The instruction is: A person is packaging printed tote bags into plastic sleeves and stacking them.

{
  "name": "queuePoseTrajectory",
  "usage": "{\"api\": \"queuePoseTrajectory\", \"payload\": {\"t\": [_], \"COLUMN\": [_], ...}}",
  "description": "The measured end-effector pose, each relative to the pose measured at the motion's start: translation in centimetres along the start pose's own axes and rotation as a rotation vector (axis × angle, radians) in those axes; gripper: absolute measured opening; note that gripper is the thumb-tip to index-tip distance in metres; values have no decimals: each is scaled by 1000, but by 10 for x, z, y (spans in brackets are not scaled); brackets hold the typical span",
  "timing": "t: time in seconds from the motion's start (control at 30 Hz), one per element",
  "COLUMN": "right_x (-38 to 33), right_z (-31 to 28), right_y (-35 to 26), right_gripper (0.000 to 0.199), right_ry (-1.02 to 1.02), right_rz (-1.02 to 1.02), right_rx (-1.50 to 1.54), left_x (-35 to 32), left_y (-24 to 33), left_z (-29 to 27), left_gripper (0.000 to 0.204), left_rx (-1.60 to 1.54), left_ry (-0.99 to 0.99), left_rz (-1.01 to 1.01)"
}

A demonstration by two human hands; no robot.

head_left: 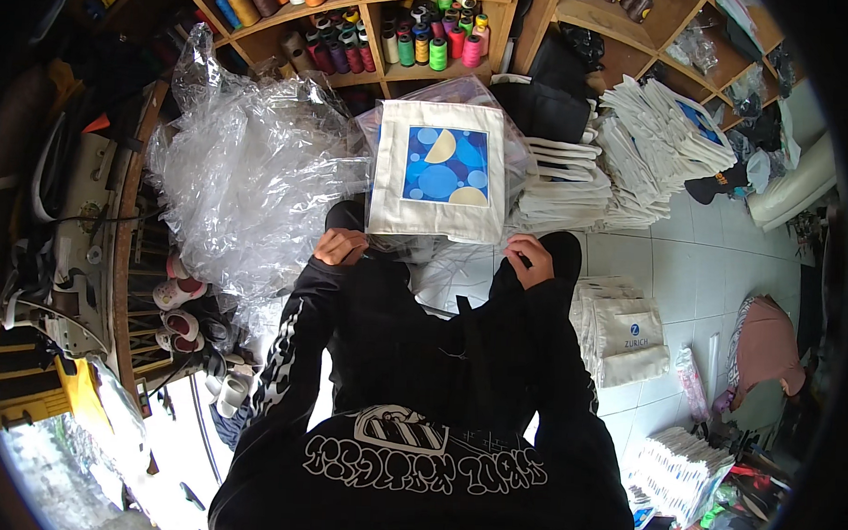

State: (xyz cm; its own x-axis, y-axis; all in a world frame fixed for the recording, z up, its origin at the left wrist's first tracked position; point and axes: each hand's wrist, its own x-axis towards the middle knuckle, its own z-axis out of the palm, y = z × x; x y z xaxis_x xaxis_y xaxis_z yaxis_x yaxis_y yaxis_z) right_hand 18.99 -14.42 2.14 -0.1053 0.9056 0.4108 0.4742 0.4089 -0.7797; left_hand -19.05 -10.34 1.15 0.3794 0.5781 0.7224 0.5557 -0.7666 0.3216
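Observation:
In front of me lies a cream cloth bag (387,175) with a square blue print of circles. Clear plastic (514,156) shows beneath it and past its right side. My left hand (341,247) rests over my left knee, fingers curled, close to the bag's near left corner. By the near right corner, my right hand (530,260) has thumb and fingertips drawn together in a pinch. Whatever either hand grips is too thin or clear to make out.
A large heap of clear plastic sleeves (250,156) is on the left. To the right are stacked cream bags (562,190) and a pile of folded bags (627,333). Shelves of thread spools (438,53) stand at the back. Another person (767,347) is at the far right.

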Motion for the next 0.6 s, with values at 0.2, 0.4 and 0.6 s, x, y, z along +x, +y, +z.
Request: {"api": "queuePoseTrajectory", "payload": {"t": [0.2, 0.4, 0.6], "right_x": [-3, -5, -4], "right_z": [-2, 2, 3], "right_y": [5, 11, 15], "right_gripper": [10, 15, 17], "right_ry": [-117, -207, -181], "right_rz": [57, 112, 27], "right_rx": [-3, -21, -114], "left_x": [-3, -14, -6], "left_y": [-14, -18, -11], "left_z": [-1, 4, 6], "left_gripper": [20, 22, 23], "left_rx": [93, 135, 157], "left_ry": [-5, 21, 45], "left_rz": [213, 198, 179]}}
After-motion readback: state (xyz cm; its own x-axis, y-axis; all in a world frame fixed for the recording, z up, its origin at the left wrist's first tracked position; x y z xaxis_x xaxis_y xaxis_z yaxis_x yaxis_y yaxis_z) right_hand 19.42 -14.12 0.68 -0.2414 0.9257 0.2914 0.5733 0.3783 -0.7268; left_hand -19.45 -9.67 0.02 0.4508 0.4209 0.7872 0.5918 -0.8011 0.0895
